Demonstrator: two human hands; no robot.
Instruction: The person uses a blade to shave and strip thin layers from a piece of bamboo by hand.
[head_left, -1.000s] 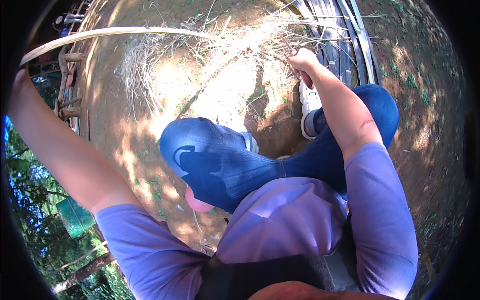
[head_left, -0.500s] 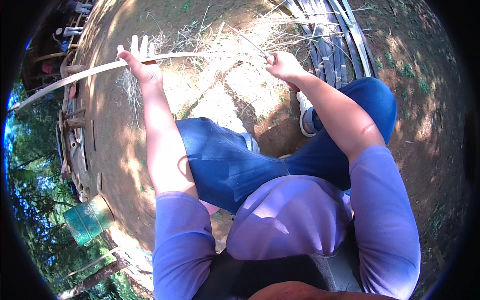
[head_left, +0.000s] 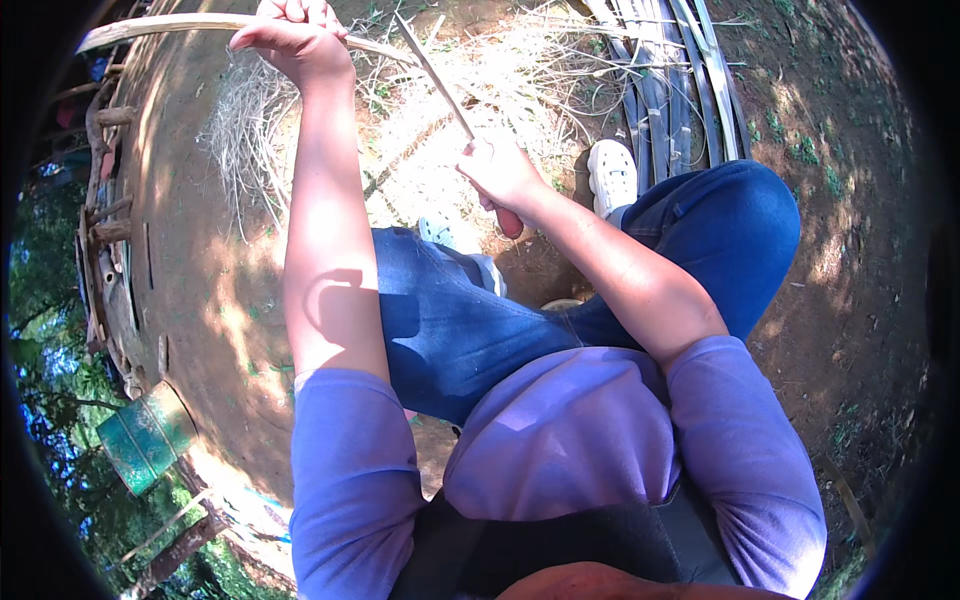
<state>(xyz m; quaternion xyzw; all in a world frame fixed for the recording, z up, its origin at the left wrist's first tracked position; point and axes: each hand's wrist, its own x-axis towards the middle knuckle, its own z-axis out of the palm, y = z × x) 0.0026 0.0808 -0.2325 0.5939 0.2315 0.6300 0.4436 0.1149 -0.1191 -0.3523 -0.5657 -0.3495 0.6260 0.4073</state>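
My left hand [head_left: 298,45] is closed around a long pale strip [head_left: 165,30], possibly bamboo or wood, near the top of the view. The strip runs out past the hand to the far left, and a shorter end reaches right toward a knife blade. In my right hand [head_left: 500,175] is the knife [head_left: 435,78], its reddish handle showing below the fist and its narrow blade slanting up and to the left. The blade passes close to the strip's right end; whether they touch, I cannot tell. Thin pale shavings [head_left: 250,135] lie on the ground beneath both hands.
Dark and pale long strips [head_left: 655,95] lie bundled at the far right of the shavings. White clogs [head_left: 612,175] are on my feet, below blue jeans. A green drum [head_left: 148,437] and a rough wooden fence [head_left: 100,220] stand at the left.
My left hand has gone from spread fingers to a closed grip on the strip and moved farther away. My right hand has come nearer and left with the knife, its blade now steeper.
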